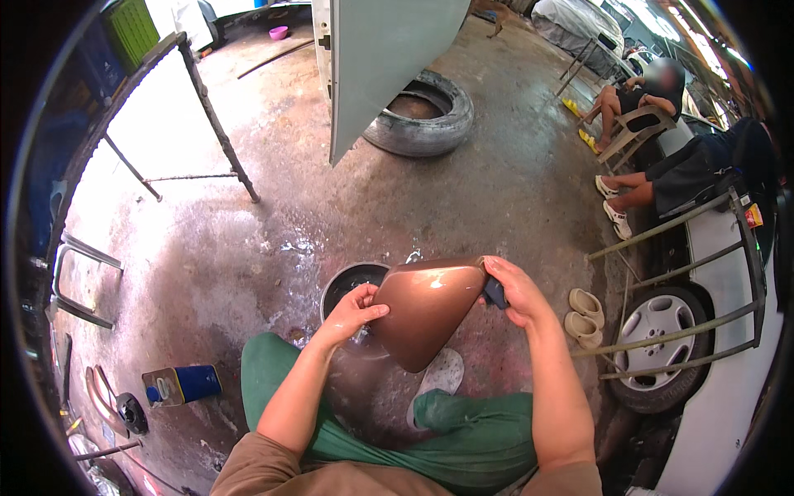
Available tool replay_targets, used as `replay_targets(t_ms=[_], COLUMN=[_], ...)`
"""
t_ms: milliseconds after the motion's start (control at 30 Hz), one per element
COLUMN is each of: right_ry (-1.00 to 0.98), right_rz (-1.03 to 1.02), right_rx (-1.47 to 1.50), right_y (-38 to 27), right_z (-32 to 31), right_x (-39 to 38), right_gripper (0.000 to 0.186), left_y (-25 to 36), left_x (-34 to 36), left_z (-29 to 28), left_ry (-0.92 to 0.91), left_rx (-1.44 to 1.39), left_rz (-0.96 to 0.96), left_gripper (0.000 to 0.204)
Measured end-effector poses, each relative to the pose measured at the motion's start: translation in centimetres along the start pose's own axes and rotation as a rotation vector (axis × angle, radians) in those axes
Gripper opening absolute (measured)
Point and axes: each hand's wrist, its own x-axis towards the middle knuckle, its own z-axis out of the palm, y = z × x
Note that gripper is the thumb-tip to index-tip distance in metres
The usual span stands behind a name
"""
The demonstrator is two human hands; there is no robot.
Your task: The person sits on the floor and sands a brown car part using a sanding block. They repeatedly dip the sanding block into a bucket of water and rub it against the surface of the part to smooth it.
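Observation:
Both hands hold up a glossy bronze-brown painted panel [430, 310], tapered with rounded corners, above the floor between my knees. My left hand [354, 314] grips its left edge, thumb over the face and the other fingers partly hidden. At its upper right corner, my right hand [514, 289] is closed round the edge. A small dark blue piece [495, 292] shows by the right fingers; whether it belongs to the panel I cannot tell. Behind the left hand and panel stands a round dark basin [329, 289], its inside mostly hidden.
A light grey panel [397, 58] hangs ahead, near a tyre [451, 136]. A metal stand [219, 124] is at left, a blue can [194, 384] nearer. To the right are clogs [585, 318], a metal frame [678, 322], a car wheel [662, 339] and a seated person [645, 103].

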Motion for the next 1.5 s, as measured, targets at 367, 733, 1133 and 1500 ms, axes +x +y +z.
replay_targets(t_ms=[367,733,1133,1500], right_ry=[-0.141,-0.101,0.113,-0.239], right_rz=[0.007,0.018,0.205,0.169], right_rx=[0.046,-0.012,-0.493,-0.855], right_y=[0.6,1.0,6.0,10.0], right_z=[-0.9,-1.8,-3.3,9.0], right_x=[-0.7,-0.8,1.9,3.5], right_gripper=[0.032,0.035,0.054,0.054], left_y=[1.0,-1.3,1.3,4.4], left_x=[-1.1,-1.3,-1.3,-3.6], left_z=[0.6,0.4,-0.2,-4.9], left_ry=[-0.271,-0.377,0.048,0.319], left_rx=[-0.252,-0.28,-0.492,-0.556], left_rz=[-0.007,-0.207,0.14,0.376], left_gripper=[0.071,0.079,0.066,0.064])
